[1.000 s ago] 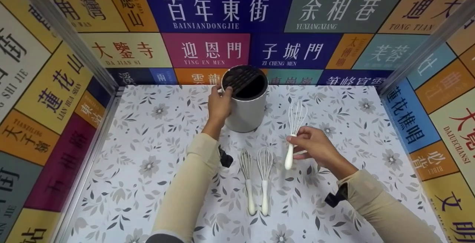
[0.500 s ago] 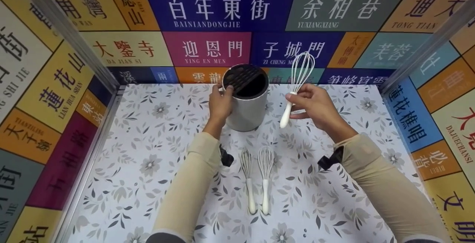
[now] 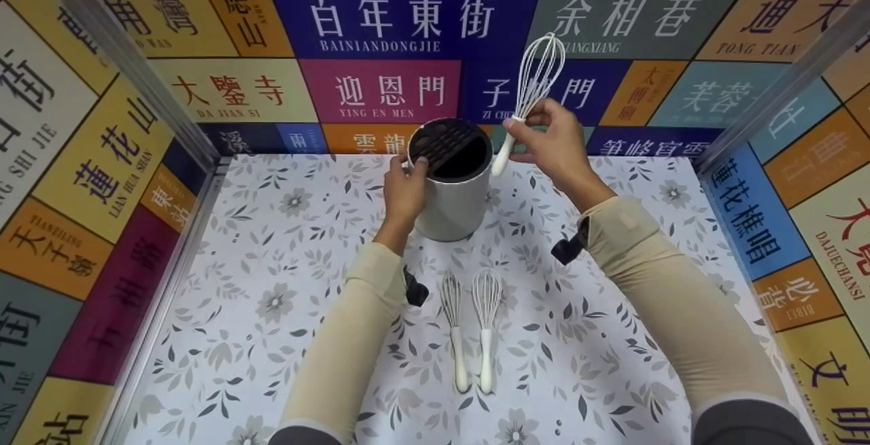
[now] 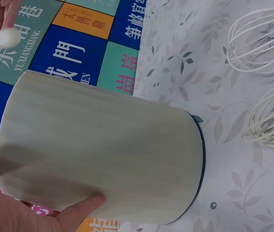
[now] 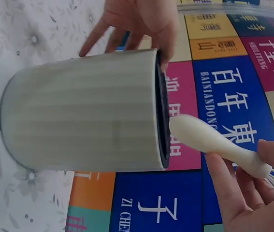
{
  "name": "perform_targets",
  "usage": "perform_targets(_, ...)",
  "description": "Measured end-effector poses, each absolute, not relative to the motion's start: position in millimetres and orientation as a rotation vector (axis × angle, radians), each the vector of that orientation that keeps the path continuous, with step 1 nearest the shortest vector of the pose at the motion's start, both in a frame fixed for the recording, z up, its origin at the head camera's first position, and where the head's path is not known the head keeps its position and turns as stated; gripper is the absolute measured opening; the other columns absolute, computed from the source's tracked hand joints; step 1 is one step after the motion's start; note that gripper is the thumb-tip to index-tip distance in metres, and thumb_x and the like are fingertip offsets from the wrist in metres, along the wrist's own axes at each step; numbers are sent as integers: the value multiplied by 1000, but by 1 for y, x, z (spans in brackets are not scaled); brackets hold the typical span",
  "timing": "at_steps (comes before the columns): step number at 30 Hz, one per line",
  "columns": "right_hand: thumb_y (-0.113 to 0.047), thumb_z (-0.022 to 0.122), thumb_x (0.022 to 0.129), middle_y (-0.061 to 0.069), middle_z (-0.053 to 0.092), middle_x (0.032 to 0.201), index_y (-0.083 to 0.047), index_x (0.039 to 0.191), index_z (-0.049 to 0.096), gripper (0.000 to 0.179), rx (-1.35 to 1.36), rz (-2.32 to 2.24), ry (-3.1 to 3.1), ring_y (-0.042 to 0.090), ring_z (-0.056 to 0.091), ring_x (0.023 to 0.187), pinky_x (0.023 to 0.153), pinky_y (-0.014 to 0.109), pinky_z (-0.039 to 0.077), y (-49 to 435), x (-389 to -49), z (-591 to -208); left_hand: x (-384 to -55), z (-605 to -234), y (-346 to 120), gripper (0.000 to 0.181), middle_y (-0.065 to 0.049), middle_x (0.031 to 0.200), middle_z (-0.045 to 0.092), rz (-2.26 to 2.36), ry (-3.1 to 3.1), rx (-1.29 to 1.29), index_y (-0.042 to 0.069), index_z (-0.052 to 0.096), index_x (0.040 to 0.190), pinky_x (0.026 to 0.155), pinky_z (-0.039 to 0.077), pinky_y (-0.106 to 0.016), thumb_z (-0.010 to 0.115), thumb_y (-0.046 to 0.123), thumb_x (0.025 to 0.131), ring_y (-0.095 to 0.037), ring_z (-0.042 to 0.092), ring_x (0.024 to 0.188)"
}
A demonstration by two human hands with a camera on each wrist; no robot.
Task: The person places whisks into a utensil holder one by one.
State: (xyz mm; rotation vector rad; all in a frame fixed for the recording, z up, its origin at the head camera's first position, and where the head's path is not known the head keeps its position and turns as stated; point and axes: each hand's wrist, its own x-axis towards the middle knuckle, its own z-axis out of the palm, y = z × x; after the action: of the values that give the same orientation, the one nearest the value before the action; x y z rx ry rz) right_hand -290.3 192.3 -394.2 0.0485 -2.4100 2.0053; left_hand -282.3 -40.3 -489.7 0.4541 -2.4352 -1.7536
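A light grey cylindrical utensil holder (image 3: 453,210) with a black slotted insert (image 3: 445,145) stands upright at the table's back. My left hand (image 3: 405,193) grips its left side near the rim, thumb at the top edge. My right hand (image 3: 559,146) pinches a white whisk (image 3: 540,71) where handle meets wires. Its wires point up and its handle slants down to the left. In the right wrist view, the whisk handle (image 5: 209,137) has its rounded end close to the holder's rim. Two more whisks, one left (image 3: 459,357) and one right (image 3: 485,357), lie side by side in front.
A white table (image 3: 272,357) with a grey leaf and flower print lies beneath everything. Colourful panels with lettering (image 3: 380,88) form a wall right behind the holder, and more panels close in both sides. Metal posts (image 3: 781,71) stand at the back corners.
My right hand has lifted the whisk from above the table at the right, up and leftward to beside the holder's rim. The left hand, holder and two lying whisks have stayed put.
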Motion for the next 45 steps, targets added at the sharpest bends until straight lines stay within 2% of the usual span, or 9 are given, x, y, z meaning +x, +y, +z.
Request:
perform_targets(6, -36, 75, 92, 5, 66, 112, -13, 111, 58, 35, 106, 1783, -2354, 18, 71, 104, 79, 38, 61, 175, -304, -399, -285, -491, -41, 47, -22, 130, 63, -1745, -2433, 450, 5, 55, 138, 105, 44, -43, 54, 35, 102, -32, 59, 121)
perform_targets(10, -36, 74, 93, 6, 68, 113, -12, 112, 58, 35, 162, 1710, -2363, 17, 72, 102, 82, 35, 61, 163, -314, -406, -286, -491, -41, 48, -21, 128, 63, -1736, -2439, 456, 6, 55, 139, 104, 43, -43, 54, 36, 102, -32, 58, 119)
perform_targets(16, -34, 75, 93, 6, 73, 108, -11, 110, 62, 32, 210, 1440, -2486, 14, 73, 97, 77, 27, 58, 154, -325, -417, -285, -491, -40, 50, -20, 130, 60, -1762, -2440, 460, 7, 53, 141, 105, 43, -44, 54, 38, 102, -31, 57, 120)
perform_targets(24, -33, 75, 93, 10, 72, 106, -9, 108, 64, 31, 219, 1307, -2603, 20, 72, 100, 84, 35, 57, 158, -328, -427, -283, -490, -41, 49, -20, 131, 61, -1761, -2433, 447, 6, 54, 139, 106, 44, -44, 54, 38, 102, -31, 58, 120)
perform_targets(29, -28, 76, 93, 10, 73, 106, -7, 107, 63, 29, 212, 1259, -2639, 22, 72, 101, 88, 37, 56, 159, -326, -432, -284, -491, -41, 49, -20, 126, 63, -1772, -2418, 426, 4, 53, 139, 103, 45, -44, 54, 36, 102, -30, 59, 115)
perform_targets(34, -23, 78, 91, 10, 74, 107, -5, 115, 59, 35, 182, 1292, -2658, 21, 73, 99, 86, 36, 58, 159, -324, -431, -284, -493, -40, 49, -19, 128, 62, -1785, -2409, 413, 4, 53, 139, 102, 45, -43, 54, 36, 102, -28, 59, 115)
perform_targets(39, -26, 79, 89, 11, 73, 106, -6, 123, 53, 47, 152, 1283, -2689, 22, 73, 98, 84, 38, 58, 159, -324, -429, -284, -494, -40, 49, -19, 126, 63, -1787, -2405, 420, 4, 53, 140, 101, 46, -43, 54, 35, 102, -27, 58, 112)
perform_targets(45, -27, 79, 89, 12, 72, 111, -18, 146, 40, 70, 179, 1307, -2657, 21, 73, 97, 85, 39, 58, 161, -326, -428, -284, -493, -40, 48, -18, 122, 63, -1801, -2397, 422, 4, 53, 139, 98, 46, -42, 54, 35, 102, -26, 58, 109)
